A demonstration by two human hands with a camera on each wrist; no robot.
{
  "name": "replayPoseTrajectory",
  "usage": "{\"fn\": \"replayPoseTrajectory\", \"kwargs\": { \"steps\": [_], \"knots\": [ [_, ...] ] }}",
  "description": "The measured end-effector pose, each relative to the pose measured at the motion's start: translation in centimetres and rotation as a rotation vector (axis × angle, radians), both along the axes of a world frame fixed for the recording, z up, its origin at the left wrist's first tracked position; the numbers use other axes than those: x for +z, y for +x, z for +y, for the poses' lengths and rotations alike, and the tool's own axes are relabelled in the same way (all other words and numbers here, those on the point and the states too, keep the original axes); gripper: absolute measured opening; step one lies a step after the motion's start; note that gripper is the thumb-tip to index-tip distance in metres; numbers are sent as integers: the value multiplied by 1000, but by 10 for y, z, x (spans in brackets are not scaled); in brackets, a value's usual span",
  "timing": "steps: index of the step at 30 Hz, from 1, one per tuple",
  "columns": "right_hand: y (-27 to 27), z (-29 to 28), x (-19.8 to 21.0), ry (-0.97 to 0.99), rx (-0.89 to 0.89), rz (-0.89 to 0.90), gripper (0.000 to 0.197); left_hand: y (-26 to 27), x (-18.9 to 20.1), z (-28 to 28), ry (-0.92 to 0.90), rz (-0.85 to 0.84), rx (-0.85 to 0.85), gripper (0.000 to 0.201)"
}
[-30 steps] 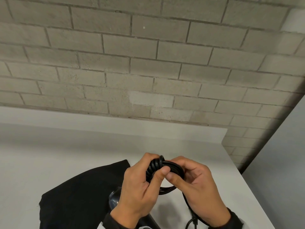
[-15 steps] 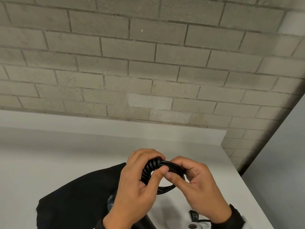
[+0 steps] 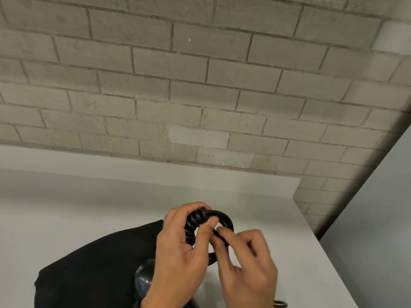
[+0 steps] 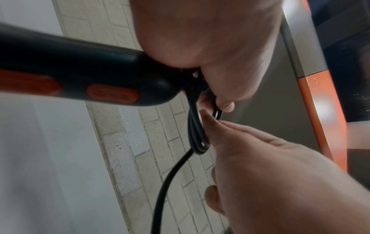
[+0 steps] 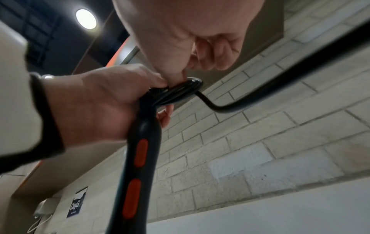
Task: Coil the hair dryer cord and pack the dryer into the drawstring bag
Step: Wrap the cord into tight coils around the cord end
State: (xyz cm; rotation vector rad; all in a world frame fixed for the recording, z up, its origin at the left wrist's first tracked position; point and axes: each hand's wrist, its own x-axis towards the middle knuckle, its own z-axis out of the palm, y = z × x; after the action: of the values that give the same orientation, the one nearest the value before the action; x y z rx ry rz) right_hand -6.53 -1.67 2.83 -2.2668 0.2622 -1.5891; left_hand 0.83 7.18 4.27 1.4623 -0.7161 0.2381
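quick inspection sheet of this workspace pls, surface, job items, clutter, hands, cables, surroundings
surface: white table, set against the wall.
job's things: black hair dryer with orange buttons, held up by its handle end; black drawstring bag lies flat on the table, dryer not yet in it.
clutter: nothing seen.
grippers: left hand grips the coiled cord at the handle end; right hand pinches the loops with its fingertips.
cables: several loops wound; a loose tail trails off, so coiling is unfinished. Plug not seen.
surroundings: pale brick wall; round ceiling light; small dark sign on the wall, text too blurred to read.
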Motion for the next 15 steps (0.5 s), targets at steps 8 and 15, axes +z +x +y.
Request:
{"fn": "replayPoseTrajectory", "kwargs": {
  "steps": [8, 15],
  "knots": [
    [0, 16, 9, 577, 213, 262, 30, 0, 0, 1, -19, 17, 45, 30],
    [-23, -4, 46, 939, 665, 528, 49, 2, 2, 7, 50, -120, 60, 24]
  ]
}}
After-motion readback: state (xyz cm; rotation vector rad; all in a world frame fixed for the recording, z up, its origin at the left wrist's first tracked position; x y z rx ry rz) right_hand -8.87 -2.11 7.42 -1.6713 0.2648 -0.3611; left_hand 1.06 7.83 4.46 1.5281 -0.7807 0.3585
